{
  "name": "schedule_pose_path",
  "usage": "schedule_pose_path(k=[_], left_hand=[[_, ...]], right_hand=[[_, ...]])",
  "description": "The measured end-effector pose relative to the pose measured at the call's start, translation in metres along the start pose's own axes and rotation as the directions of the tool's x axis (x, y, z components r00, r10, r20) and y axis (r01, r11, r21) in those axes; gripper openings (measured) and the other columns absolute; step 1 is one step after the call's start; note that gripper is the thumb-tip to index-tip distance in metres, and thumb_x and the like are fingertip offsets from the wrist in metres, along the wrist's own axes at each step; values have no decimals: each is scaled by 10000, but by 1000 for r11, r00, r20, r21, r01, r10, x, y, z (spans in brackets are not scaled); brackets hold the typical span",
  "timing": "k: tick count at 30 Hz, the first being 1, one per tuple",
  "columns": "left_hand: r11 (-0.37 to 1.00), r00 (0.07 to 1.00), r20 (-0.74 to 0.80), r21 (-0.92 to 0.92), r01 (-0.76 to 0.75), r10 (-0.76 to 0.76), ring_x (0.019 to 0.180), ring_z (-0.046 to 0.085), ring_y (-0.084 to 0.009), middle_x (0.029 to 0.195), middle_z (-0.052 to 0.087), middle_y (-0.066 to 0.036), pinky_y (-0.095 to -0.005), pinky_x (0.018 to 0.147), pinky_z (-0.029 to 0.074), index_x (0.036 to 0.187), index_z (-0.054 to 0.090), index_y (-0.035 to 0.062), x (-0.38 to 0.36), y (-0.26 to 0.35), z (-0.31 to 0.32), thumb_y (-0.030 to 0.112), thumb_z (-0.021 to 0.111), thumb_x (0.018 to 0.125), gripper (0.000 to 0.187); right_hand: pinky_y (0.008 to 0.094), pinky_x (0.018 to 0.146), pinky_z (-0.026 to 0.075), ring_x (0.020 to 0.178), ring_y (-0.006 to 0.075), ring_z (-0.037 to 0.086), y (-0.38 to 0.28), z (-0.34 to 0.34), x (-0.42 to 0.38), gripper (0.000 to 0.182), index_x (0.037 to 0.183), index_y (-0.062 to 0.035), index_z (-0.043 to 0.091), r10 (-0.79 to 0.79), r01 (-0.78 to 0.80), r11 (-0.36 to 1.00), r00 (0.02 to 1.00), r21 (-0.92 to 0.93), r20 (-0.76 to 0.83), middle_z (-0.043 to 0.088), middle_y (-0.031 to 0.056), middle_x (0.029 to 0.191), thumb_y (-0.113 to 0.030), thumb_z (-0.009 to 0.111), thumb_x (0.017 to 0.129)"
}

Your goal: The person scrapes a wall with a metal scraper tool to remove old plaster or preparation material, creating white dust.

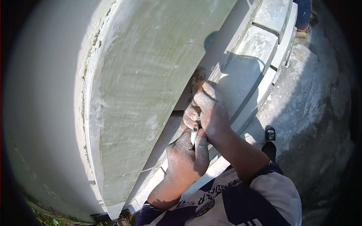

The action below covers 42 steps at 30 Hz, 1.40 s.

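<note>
Both hands are close together near the middle of the head view, coated in pale dust. My left hand (186, 150) is closed around a thin white tube-like piece (194, 136), whose round open end points up. Just above it, my right hand (212, 107) has its fingers curled; a small yellow bit (203, 86) shows by its knuckles. Beyond the fingers lies something dark and bristly (199, 74), too hidden to name. What the right hand grips is mostly covered by its fingers.
A large greenish plastered slab (147, 75) slants along the left of the hands. Pale stepped ledges (241, 71) run beside them on the right. A sandaled foot (270, 133) rests on the concrete floor (301, 109). A dark blue container (303, 15) stands at the top right.
</note>
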<state>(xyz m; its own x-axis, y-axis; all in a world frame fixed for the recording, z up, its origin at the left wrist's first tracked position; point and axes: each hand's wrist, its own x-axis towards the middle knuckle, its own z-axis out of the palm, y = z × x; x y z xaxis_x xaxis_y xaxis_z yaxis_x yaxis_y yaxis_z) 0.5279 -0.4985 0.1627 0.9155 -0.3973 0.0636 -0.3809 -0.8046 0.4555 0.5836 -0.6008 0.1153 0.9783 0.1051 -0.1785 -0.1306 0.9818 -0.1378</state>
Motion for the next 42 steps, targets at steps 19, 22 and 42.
schedule_pose_path(k=[19, 22, 42], left_hand=[[992, 993, -13, -49, 118, -119, 547, 628, -356, 639, 612, -178, -386, 531, 477, 833, 601, -23, 1, 12, 5, 110, 559, 932, 171], [995, 995, -56, -63, 76, -79, 539, 623, -355, 636, 611, -172, -384, 527, 473, 826, 596, -23, -8, 3, 8, 107, 570, 925, 165], [991, 993, -9, -72, 116, -117, 628, 608, -371, 680, 592, -186, -397, 579, 470, 839, 577, -31, 17, 10, 12, 94, 553, 924, 154]], right_hand=[[328, 459, 426, 412, 121, 386, -11, -4, -3, 195, 889, -127, 404, 30, -31, 999, 999, 8, 38, 402, 12, 545, -260, 446, 1025], [337, 463, 431, 408, 125, 385, -1, -5, -10, 207, 891, -123, 403, 67, -66, 998, 995, -12, 76, 402, 13, 546, -273, 447, 1027], [323, 469, 433, 422, 125, 408, -18, -8, 11, 187, 884, -116, 391, 20, -20, 1000, 998, 2, 61, 405, 17, 547, -234, 426, 1025]])
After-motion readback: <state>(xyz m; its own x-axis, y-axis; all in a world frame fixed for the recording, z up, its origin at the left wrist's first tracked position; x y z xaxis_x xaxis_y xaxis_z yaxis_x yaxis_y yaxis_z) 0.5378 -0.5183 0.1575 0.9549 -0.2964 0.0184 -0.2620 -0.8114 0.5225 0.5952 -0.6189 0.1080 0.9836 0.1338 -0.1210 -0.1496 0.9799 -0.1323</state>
